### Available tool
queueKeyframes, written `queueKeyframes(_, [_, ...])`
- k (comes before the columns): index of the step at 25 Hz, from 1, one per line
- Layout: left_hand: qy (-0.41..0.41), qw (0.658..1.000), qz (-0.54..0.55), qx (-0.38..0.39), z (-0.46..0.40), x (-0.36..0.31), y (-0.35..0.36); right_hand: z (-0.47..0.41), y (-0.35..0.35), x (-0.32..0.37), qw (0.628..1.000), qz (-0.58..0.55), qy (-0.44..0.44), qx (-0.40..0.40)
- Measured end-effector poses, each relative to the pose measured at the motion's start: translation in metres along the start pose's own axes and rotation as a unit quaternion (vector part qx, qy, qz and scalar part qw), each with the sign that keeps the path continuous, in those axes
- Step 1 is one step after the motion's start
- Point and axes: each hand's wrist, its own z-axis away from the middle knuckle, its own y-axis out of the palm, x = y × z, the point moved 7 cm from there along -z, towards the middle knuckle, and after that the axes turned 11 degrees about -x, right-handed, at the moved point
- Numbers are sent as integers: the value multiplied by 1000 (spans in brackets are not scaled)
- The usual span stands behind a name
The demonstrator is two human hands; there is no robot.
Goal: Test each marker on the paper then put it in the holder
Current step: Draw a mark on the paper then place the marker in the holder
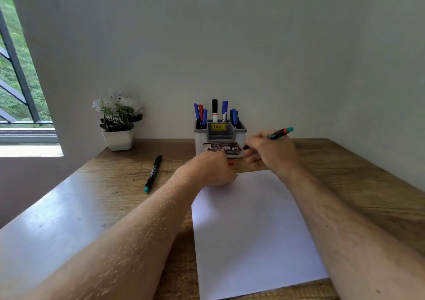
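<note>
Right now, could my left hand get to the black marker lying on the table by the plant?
Probably yes. The black marker lies alone on bare table left of your left hand, nothing between them. That hand seems to hold something small and red, so it might need emptying first.

Two bare forearms reach in from the near edge, both uncovered along their whole visible length, with no sleeve on either. Fine hair covers them (on the left forearm it catches the window light and glints). The left hand [212, 169] and right hand [271, 151] wear no gloves. The wrists are bare too.
</note>
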Motion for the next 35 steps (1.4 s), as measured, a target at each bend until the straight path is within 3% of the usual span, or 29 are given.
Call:
queueKeyframes(12, [-9, 999, 41, -4, -9, 7, 11, 7, 2, -26, 986, 161, -45, 25])
queueKeyframes(35, [-24, 999, 40, 3, -11, 8, 14, 8, 4, -25, 978, 199, -63, 25])
